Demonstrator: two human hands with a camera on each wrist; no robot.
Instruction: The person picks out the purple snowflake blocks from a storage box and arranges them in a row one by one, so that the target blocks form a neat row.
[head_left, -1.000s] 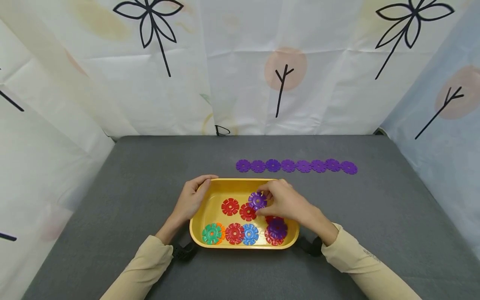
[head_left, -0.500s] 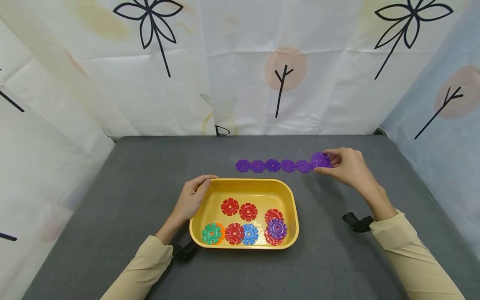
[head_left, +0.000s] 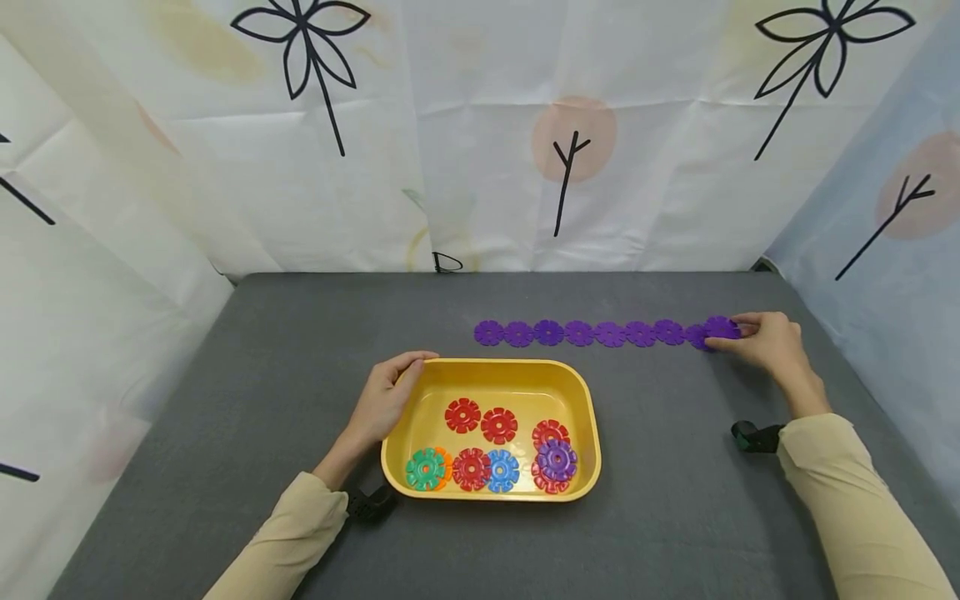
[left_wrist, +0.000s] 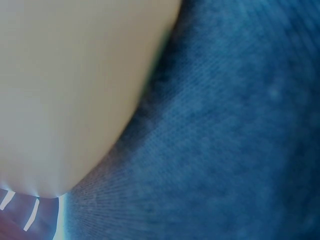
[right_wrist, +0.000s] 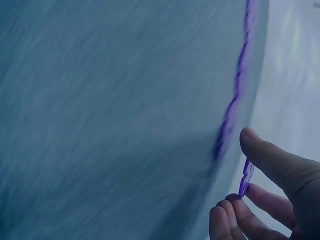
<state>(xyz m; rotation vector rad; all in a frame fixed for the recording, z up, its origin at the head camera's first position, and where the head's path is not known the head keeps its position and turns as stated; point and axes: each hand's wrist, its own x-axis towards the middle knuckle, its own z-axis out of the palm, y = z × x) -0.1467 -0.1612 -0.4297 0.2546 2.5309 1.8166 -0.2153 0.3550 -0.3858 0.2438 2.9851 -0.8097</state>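
Observation:
My right hand [head_left: 776,346] pinches a purple flower-shaped disc [head_left: 722,327] between thumb and fingers, over the right end of a row of purple flower discs [head_left: 579,333]. From the right wrist view, the pinched disc [right_wrist: 245,179] shows edge-on, apart from the row [right_wrist: 241,75] on the table. My left hand [head_left: 381,398] grips the left rim of a yellow tray [head_left: 480,375]. Inside the tray lie several red flower discs [head_left: 462,415], a blue one [head_left: 503,471], a green one [head_left: 425,469] over an orange one [head_left: 447,468], and a purple one [head_left: 557,459] on top of red ones.
A dark grey cloth covers the table [head_left: 247,375]. Behind it hangs a white printed curtain [head_left: 480,167], which also runs down both sides. Black wrist cameras [head_left: 753,437] are strapped at the wrists. A pale blurred shape fills much of the left wrist view.
My right hand took a purple disc from the tray and carried it up and right, along the row to its right end. The left hand stays at the tray.

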